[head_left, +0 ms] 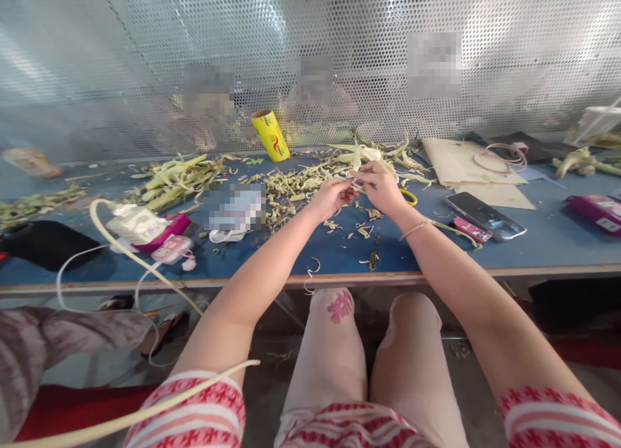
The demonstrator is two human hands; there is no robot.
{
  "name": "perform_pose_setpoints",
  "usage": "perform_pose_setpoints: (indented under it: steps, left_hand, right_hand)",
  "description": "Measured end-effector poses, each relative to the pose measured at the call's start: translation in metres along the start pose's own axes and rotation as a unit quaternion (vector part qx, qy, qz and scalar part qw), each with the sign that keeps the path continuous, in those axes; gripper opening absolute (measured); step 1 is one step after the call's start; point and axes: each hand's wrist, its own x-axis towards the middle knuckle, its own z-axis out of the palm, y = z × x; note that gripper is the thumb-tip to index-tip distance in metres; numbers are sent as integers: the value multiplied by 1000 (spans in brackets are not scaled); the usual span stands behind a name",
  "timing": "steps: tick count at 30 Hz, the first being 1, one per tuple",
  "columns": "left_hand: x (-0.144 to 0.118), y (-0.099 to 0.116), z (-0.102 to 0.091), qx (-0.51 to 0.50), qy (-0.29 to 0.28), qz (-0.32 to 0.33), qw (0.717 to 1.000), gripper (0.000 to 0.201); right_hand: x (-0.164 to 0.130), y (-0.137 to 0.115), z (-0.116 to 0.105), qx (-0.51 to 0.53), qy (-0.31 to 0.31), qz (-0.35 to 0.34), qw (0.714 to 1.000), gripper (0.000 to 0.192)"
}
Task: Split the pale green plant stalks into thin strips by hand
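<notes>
My left hand (334,199) and my right hand (379,187) meet over the blue tabletop, fingers pinched together. Between them is a pale green plant piece (356,158), with leafy ends sticking up past the fingertips; its exact kind is unclear. Beneath and behind my hands spreads a heap of pale plant scraps (291,188). Longer green stalks (180,180) lie in a pile to the left. Beside my right wrist is a yellow loop (409,196), mostly hidden. Thin peelings (366,230) are scattered just in front of my hands.
A yellow tube (270,136) leans near the perforated metal screen (363,60). To the right lie a phone (485,215), cardboard (456,161) and a purple case (596,213). White cables (61,283) and a pink box (172,249) are on the left. A person's patterned clothing (72,344) shows at lower left.
</notes>
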Motion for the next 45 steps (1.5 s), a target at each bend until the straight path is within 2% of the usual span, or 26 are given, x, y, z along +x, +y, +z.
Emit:
perform_pose_setpoints:
  steps: [6,11,17,22,32,36,45]
  left_hand:
    - [2,-1,-2,5,15,0,1000,21]
    - [1,-1,-2,3,17,-6,1000,20]
    - [-2,2,1,-6,2,4,1000,21]
    - [1,1,1,29,9,27,999,14]
    - [6,-7,3,-3,84,38,996,10]
    - [5,-6,3,-18,88,26,996,13]
    - [10,-12,0,66,74,70,993,11]
  right_hand:
    - [0,-5,-2,-16,5,-10,1000,38]
    - [0,-5,-2,-7,5,-1,1000,28]
    - [3,-4,1,4,38,37,999,17]
    - [5,-3,1,6,47,68,997,13]
    - [4,-4,1,-25,46,60,997,10]
    - [3,-3,2,-7,45,56,997,8]
    - [2,-3,5,45,39,74,995,4]
